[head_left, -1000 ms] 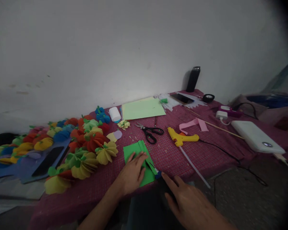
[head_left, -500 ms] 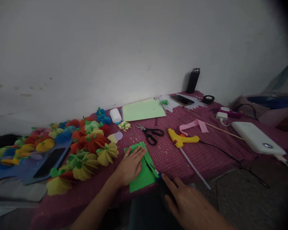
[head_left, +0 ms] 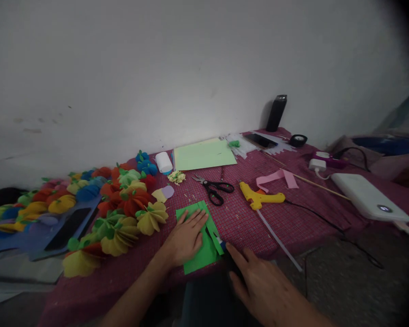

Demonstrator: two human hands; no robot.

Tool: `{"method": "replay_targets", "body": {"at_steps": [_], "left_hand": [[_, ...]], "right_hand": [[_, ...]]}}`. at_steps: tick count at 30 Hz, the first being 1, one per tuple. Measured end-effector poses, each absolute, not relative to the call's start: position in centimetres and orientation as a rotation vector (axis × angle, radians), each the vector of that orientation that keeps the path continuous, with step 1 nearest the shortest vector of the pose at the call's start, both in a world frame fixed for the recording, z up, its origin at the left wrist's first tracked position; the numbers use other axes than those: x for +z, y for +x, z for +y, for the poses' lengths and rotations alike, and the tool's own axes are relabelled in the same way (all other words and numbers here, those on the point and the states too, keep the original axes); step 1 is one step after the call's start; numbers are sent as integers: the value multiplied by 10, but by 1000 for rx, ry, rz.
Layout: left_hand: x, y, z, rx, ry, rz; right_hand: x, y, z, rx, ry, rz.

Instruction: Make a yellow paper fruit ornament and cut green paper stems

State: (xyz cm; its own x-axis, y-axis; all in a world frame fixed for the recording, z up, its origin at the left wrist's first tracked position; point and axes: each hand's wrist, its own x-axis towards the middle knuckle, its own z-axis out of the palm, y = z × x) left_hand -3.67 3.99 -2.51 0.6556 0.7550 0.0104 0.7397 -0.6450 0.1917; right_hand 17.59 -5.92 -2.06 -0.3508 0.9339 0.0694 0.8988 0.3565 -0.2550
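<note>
My left hand [head_left: 188, 236] lies flat with its fingers spread on a green paper sheet [head_left: 201, 261] near the table's front edge. A narrow green strip [head_left: 211, 225] runs along the sheet's right side, with a dark gap between them. My right hand [head_left: 259, 277] is closed around a cutting tool [head_left: 222, 244] with a blue part and a pale metal tip, which rests at the strip's lower end. The palm hides most of the tool, so its exact kind is unclear. Black-handled scissors [head_left: 215, 188] lie open beyond the sheet.
Many colourful folded-paper pieces [head_left: 132, 200] fill the left side. A yellow glue gun [head_left: 262, 198] with a glue stick lies right of the scissors. Pale green paper [head_left: 204, 155], a black bottle [head_left: 276, 113], a phone [head_left: 261, 140] and a white power bank [head_left: 370, 197] stand farther off.
The tool in my right hand has shifted slightly up and left along the strip, and more of its metal tip shows. My left hand stays pressed on the green sheet.
</note>
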Motion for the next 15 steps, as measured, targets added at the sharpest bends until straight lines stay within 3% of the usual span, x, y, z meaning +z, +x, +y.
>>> {"method": "replay_targets", "body": {"at_steps": [15], "left_hand": [[-25,-36,39,133,2695,1235]], "right_hand": [[-16,177,-50,250,-1659,-2435]]}}
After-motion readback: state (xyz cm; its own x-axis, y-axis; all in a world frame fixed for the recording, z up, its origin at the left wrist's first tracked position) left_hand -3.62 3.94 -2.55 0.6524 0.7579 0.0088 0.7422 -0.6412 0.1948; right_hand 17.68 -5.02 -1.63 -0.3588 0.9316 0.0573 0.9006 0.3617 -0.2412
